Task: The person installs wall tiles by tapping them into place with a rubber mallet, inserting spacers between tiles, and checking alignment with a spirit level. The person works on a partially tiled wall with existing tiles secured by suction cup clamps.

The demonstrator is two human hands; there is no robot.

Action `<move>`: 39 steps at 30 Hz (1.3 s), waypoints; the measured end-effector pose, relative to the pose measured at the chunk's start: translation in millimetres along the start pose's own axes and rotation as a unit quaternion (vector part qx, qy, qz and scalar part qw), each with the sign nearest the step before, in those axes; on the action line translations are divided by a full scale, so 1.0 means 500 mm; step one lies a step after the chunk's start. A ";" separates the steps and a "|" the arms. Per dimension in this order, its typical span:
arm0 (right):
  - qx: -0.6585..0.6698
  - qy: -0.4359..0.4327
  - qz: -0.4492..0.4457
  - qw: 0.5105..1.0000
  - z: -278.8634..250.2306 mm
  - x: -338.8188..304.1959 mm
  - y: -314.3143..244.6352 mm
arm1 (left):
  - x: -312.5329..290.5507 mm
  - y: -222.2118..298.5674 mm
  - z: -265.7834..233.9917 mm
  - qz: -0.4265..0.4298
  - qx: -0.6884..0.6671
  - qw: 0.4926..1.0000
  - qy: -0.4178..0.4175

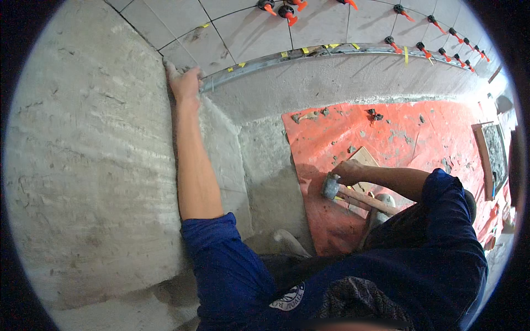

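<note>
Head view, mallet point(331, 186) (grey-headed), orange sheet point(408, 138)

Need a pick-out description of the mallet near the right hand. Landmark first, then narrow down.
Start at the orange sheet spread over the floor below the tiled wall. At its lower left edge, the right hand reaches down to a mallet lying there. Unlike the flat wooden board just above it and the mortar crumbs scattered around, it has a rounded grey head on a long wooden handle.

Orange sheet point(397, 138) on concrete floor point(265, 165)
</note>
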State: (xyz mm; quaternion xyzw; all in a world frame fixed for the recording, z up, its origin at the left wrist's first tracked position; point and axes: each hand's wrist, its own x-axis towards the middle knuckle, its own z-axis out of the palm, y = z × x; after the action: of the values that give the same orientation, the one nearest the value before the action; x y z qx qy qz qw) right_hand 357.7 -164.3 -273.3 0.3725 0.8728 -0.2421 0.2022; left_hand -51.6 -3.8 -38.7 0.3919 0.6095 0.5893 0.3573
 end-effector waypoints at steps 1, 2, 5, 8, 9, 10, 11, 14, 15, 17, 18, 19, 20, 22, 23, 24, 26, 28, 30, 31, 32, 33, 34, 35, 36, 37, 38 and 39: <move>-0.006 -0.013 0.004 1.000 0.011 -0.001 0.005 | -0.014 -0.012 0.013 0.115 0.128 0.983 0.067; -0.013 -0.018 0.001 1.000 0.019 -0.004 0.013 | -0.033 -0.031 0.035 0.229 0.255 0.927 0.155; -0.030 -0.048 0.014 0.998 0.034 -0.005 0.040 | -0.096 -0.074 0.076 0.332 0.476 0.805 0.121; -0.029 -0.084 0.037 0.995 0.042 -0.004 0.059 | -0.132 -0.086 0.098 0.289 0.609 0.739 0.007; -0.027 -0.086 0.031 0.995 0.045 -0.006 0.064 | -0.138 -0.087 0.106 0.288 0.643 0.709 -0.004; -0.031 -0.099 0.032 0.994 0.049 -0.006 0.066 | -0.142 -0.085 0.112 0.276 0.659 0.699 -0.018; -0.020 -0.090 0.026 0.995 0.054 -0.010 0.067 | -0.144 -0.084 0.118 0.283 0.671 0.685 -0.012; -0.018 -0.087 0.010 0.996 0.065 -0.010 0.068 | -0.144 -0.086 0.137 0.305 0.694 0.652 0.009; -0.023 -0.090 0.005 0.996 0.068 -0.010 0.071 | -0.142 -0.089 0.143 0.295 0.702 0.648 0.000; -0.019 -0.081 0.001 0.997 0.072 -0.004 0.075 | -0.139 -0.097 0.152 0.287 0.698 0.656 0.001; -0.024 -0.090 0.008 0.996 0.074 0.000 0.077 | -0.138 -0.100 0.154 0.280 0.696 0.661 0.003; -0.016 -0.077 0.002 0.997 0.076 0.002 0.080 | -0.138 -0.104 0.158 0.272 0.702 0.658 0.000; -0.012 -0.076 0.002 0.997 0.079 0.003 0.082 | -0.139 -0.103 0.160 0.270 0.708 0.653 0.006; -0.019 -0.069 -0.002 0.997 0.083 0.006 0.086 | -0.139 -0.094 0.160 0.291 0.683 0.670 0.031; -0.029 -0.064 -0.005 0.998 0.087 0.005 0.086 | -0.140 -0.086 0.158 0.312 0.651 0.690 0.049; -0.045 -0.066 -0.009 0.997 0.090 0.005 0.087 | -0.141 -0.078 0.158 0.303 0.629 0.715 0.047; -0.022 -0.062 -0.004 0.998 0.094 0.007 0.091 | -0.127 -0.046 0.154 0.301 0.606 0.734 0.059; -0.014 -0.067 0.007 0.998 0.098 0.008 0.093 | -0.118 -0.026 0.156 0.277 0.609 0.742 0.054; -0.026 -0.070 0.015 0.997 0.101 0.012 0.093 | -0.110 -0.016 0.159 0.269 0.624 0.731 0.064; -0.039 -0.083 0.026 0.995 0.102 0.012 0.094 | -0.109 -0.016 0.159 0.253 0.635 0.728 0.055; -0.040 -0.067 0.011 0.997 0.102 0.013 0.094 | -0.110 -0.019 0.160 0.245 0.643 0.724 0.050; -0.043 -0.060 0.000 0.997 0.103 0.012 0.095 | -0.113 -0.024 0.159 0.234 0.648 0.723 0.041; -0.052 -0.060 -0.002 0.997 0.102 0.012 0.095 | -0.117 -0.030 0.157 0.252 0.651 0.714 0.048; -0.046 -0.051 -0.004 0.998 0.102 0.010 0.095 | -0.123 -0.036 0.154 0.268 0.652 0.707 0.050; -0.038 -0.042 -0.015 0.998 0.100 0.009 0.094 | -0.130 -0.042 0.152 0.278 0.655 0.701 0.047; -0.037 -0.038 -0.017 0.998 0.099 0.009 0.092 | -0.139 -0.050 0.150 0.296 0.642 0.707 0.019; -0.047 -0.049 -0.015 0.998 0.098 0.009 0.089 | -0.148 -0.058 0.149 0.309 0.629 0.713 -0.013; -0.052 -0.039 -0.035 0.997 0.096 0.009 0.086 | -0.155 -0.065 0.149 0.320 0.620 0.716 -0.042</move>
State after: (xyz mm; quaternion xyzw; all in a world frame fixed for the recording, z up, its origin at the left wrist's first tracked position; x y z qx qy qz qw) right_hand 395.4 -163.2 -325.9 0.3213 0.8878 -0.2179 0.2470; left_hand 47.2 -40.8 -76.9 0.7216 0.6609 0.1417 -0.1497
